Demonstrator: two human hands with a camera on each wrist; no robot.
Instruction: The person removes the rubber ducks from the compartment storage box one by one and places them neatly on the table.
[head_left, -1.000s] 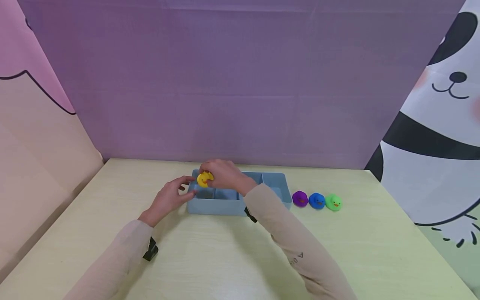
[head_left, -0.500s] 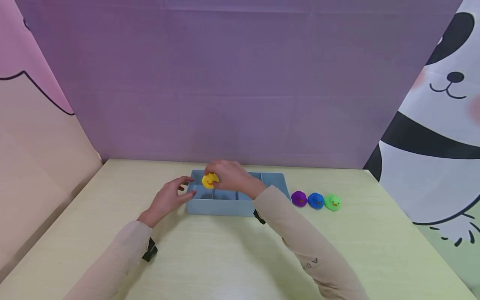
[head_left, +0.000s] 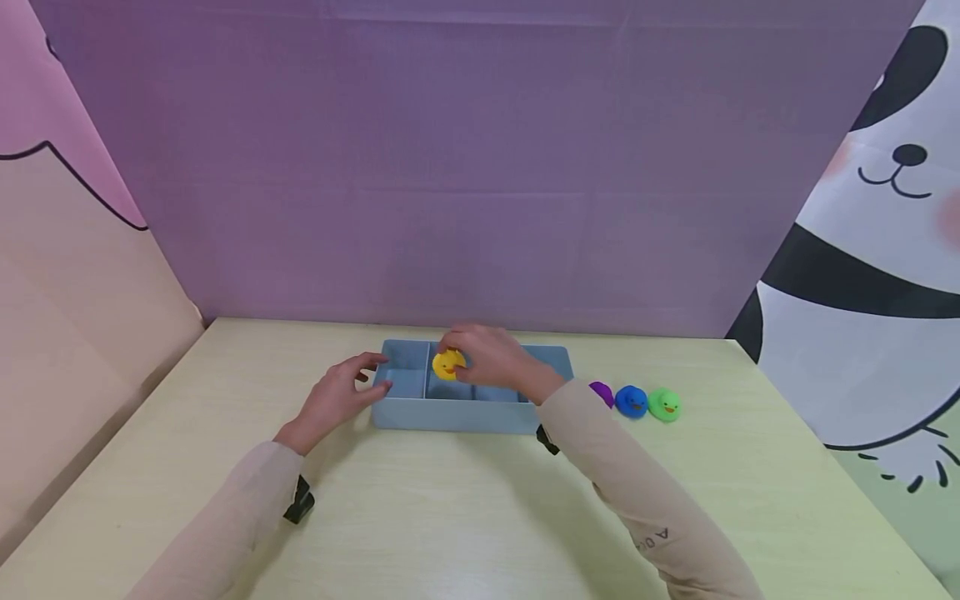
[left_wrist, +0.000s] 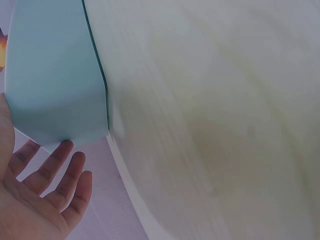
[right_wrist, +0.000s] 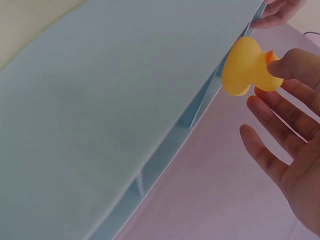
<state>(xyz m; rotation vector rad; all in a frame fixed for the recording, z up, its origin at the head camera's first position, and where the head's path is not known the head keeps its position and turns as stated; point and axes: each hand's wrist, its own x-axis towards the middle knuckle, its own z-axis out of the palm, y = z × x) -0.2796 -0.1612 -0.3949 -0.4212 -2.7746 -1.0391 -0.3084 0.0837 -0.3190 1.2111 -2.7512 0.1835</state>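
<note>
My right hand (head_left: 491, 357) pinches a yellow rubber duck (head_left: 447, 364) between thumb and fingers, over the second compartment from the left of a blue divided box (head_left: 450, 415). In the right wrist view the duck (right_wrist: 245, 70) is held by its head, near the box's rim, while the other fingers are spread. My left hand (head_left: 339, 398) is at the box's left end, thumb and fingers parted around the corner. The left wrist view has its fingertips (left_wrist: 65, 145) right at the end wall of the box (left_wrist: 57, 75).
Right of the box, a purple duck (head_left: 602, 392), a blue duck (head_left: 632, 402) and a green duck (head_left: 666, 405) stand in a row on the pale wooden table (head_left: 420, 517). My right sleeve partly covers the purple one. A purple backdrop (head_left: 480, 167) rises behind the table.
My right hand has carried the yellow duck rightward, from over the box's leftmost compartment to over the second. The right forearm now overlaps the purple duck. My left hand has stayed in place.
</note>
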